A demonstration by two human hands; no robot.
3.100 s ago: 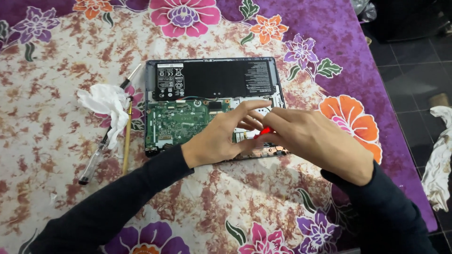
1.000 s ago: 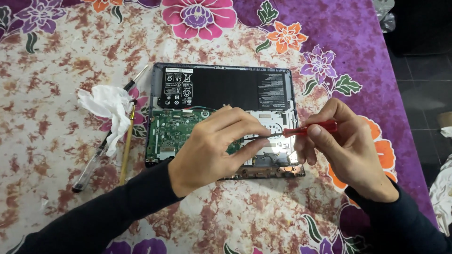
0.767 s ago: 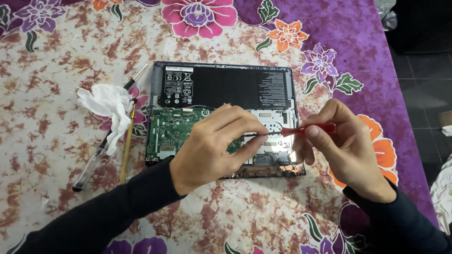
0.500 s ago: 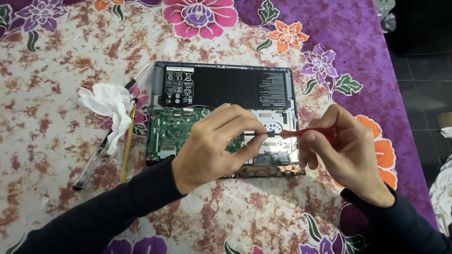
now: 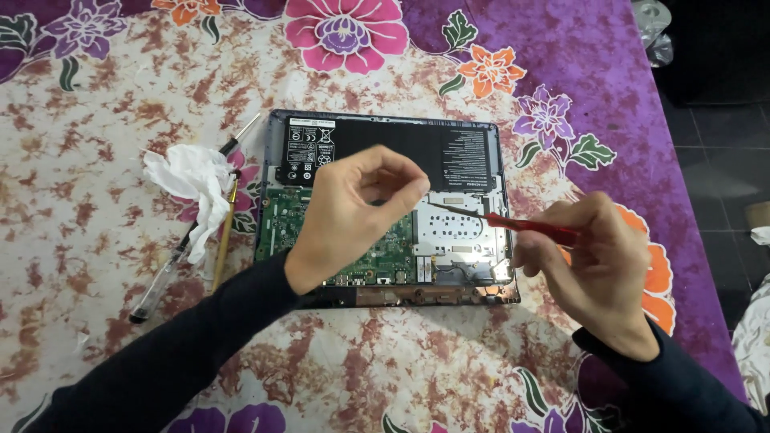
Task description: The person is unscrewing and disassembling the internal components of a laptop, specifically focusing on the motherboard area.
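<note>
An open laptop (image 5: 469, 240) lies bottom-up with its cover off, showing a black battery (image 5: 469, 148), a green circuit board (image 5: 281, 216) and a silver plate. My left hand (image 5: 353, 216) hovers over the board with thumb and forefinger pinched together; anything between them is too small to see. My right hand (image 5: 601, 256) grips a red-handled screwdriver (image 5: 529, 225) at the laptop's right edge. The thin shaft points left over the silver plate, and the tip ends just short of my left fingertips.
A crumpled white tissue (image 5: 188, 172), a clear pen (image 5: 160, 281) and a thin wooden-handled brush (image 5: 224, 232) lie left of the laptop. Everything rests on a flowered cloth (image 5: 96, 120). Dark tiled floor (image 5: 722, 160) shows beyond the cloth's right edge.
My left hand has lifted off the laptop, its fingers curling into a pinch. My right hand has drawn the screwdriver slightly back to the right, its tip now off the plate.
</note>
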